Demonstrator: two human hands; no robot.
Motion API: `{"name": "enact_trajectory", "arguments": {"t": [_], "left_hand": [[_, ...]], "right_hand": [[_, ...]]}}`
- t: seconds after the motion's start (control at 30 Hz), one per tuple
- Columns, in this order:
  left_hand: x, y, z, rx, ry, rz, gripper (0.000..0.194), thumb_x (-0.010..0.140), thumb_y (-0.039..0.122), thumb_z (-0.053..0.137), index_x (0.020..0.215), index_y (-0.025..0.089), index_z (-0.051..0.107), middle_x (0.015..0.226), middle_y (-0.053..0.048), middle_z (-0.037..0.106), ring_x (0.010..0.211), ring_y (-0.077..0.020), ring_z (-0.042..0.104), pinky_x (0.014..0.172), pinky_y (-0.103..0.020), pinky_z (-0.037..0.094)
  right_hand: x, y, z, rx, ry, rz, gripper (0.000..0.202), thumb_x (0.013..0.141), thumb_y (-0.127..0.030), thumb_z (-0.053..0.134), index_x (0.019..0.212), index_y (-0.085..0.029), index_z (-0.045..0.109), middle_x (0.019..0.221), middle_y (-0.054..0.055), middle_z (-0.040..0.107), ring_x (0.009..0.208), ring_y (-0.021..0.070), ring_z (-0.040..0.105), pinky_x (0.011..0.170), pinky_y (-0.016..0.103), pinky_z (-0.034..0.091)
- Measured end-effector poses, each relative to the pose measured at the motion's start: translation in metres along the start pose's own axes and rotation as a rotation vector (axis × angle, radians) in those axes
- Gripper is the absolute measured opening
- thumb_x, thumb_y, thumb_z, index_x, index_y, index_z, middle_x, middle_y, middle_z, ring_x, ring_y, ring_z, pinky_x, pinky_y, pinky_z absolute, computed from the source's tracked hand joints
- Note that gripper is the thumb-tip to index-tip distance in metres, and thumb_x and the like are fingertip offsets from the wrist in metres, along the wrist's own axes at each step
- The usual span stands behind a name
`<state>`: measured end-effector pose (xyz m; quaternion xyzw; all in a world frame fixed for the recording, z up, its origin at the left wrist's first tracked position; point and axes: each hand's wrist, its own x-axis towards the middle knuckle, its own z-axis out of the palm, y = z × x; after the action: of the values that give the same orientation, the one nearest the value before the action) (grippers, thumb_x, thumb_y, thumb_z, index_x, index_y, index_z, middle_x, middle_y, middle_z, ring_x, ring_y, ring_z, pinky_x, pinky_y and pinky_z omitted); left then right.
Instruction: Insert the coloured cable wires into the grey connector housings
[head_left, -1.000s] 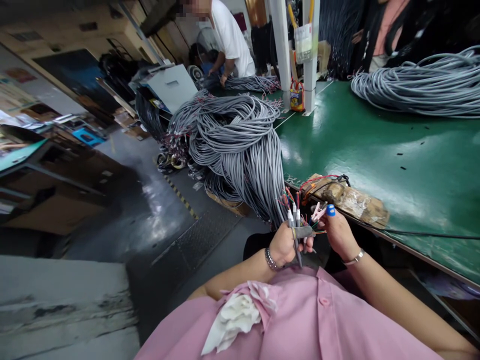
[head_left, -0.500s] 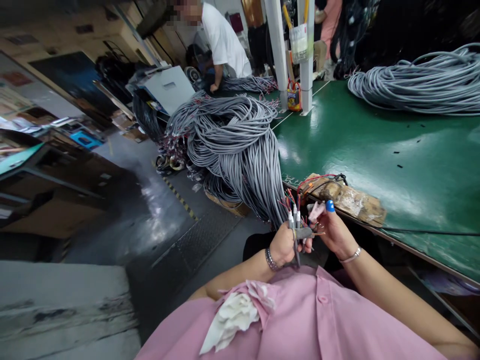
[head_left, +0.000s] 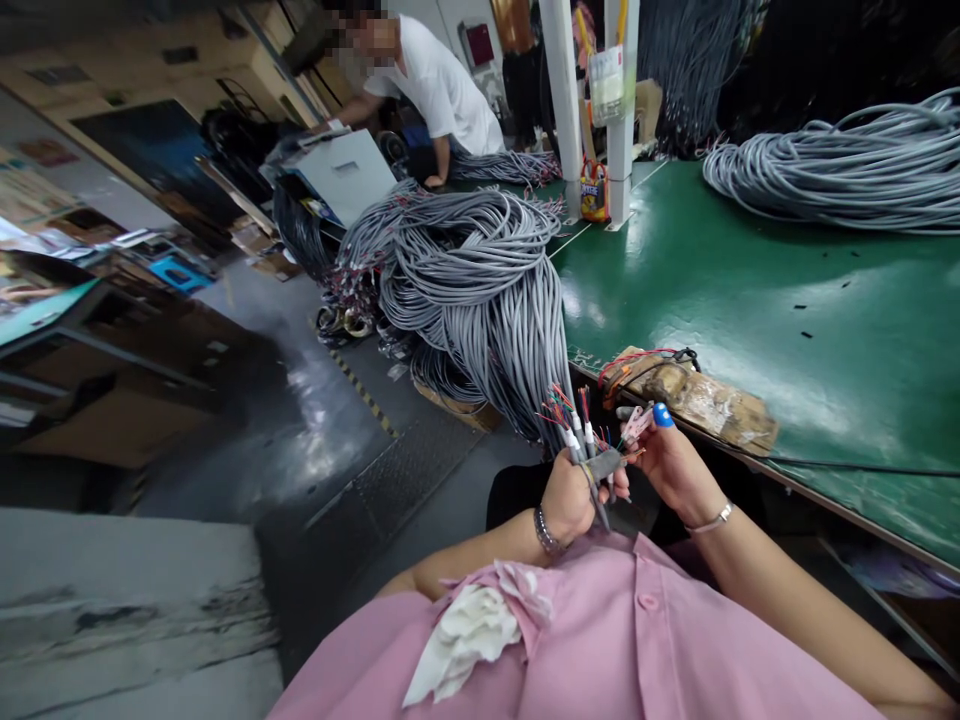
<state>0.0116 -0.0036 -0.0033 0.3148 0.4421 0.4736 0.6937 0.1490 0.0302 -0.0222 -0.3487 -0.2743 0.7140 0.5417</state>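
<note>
My left hand (head_left: 568, 497) is closed around several grey cables (head_left: 573, 446) in front of my body. Their stripped ends point up, with white wraps and loose red, green and blue wires (head_left: 559, 405) fanning out. A grey covering (head_left: 602, 465) wraps my left thumb and lies across the cables. Close by on the right, my right hand (head_left: 679, 470) pinches a small pink clip-like piece (head_left: 636, 424) beside the wire ends; its exact kind is hard to make out. One right fingertip wears a blue cover (head_left: 661, 414).
A big heap of grey cables (head_left: 480, 250) hangs over the table's left end. On the green table (head_left: 675, 290) lie a taped wooden block (head_left: 712, 405) with wires and a large cable coil (head_left: 840, 175). A white post (head_left: 562, 100) stands behind. A person in white (head_left: 450, 90) leans over the far end.
The cable ends in my left hand have tilted slightly left, their wires spreading more. My right hand keeps its pinch on the pink piece. The person in white has stretched an arm leftward.
</note>
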Motion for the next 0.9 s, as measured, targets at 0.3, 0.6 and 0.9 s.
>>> {"name": "enact_trajectory", "arguments": {"t": [0.3,0.6,0.9], "left_hand": [[0.007,-0.004,0.001,0.012,-0.024,-0.008,0.030,0.066,0.037,0.073,0.072,0.012,0.057,0.057,-0.004,0.063,0.046,-0.0128,0.058,0.037,-0.019,0.025],[0.000,-0.007,-0.005,0.020,-0.012,-0.012,0.032,0.065,0.039,0.073,0.071,0.012,0.056,0.055,-0.004,0.063,0.044,-0.0133,0.058,0.036,-0.019,0.027],[-0.004,-0.004,-0.002,-0.053,0.030,0.076,0.025,0.068,0.034,0.070,0.069,0.012,0.059,0.056,-0.003,0.062,0.046,-0.0122,0.057,0.037,-0.019,0.028]], "right_hand": [[0.004,-0.004,0.006,0.001,0.045,-0.029,0.043,0.073,-0.064,0.061,0.070,-0.021,0.065,0.062,0.002,0.059,0.051,0.0141,0.049,0.049,0.029,0.041],[-0.002,-0.002,0.002,0.118,0.011,0.085,0.050,0.074,-0.069,0.055,0.080,-0.021,0.065,0.078,0.005,0.065,0.061,0.0147,0.053,0.052,0.026,0.043],[-0.001,0.001,0.002,0.043,-0.001,0.026,0.031,0.076,-0.050,0.066,0.079,-0.020,0.065,0.076,0.002,0.064,0.058,0.0111,0.051,0.053,0.024,0.041]]}}
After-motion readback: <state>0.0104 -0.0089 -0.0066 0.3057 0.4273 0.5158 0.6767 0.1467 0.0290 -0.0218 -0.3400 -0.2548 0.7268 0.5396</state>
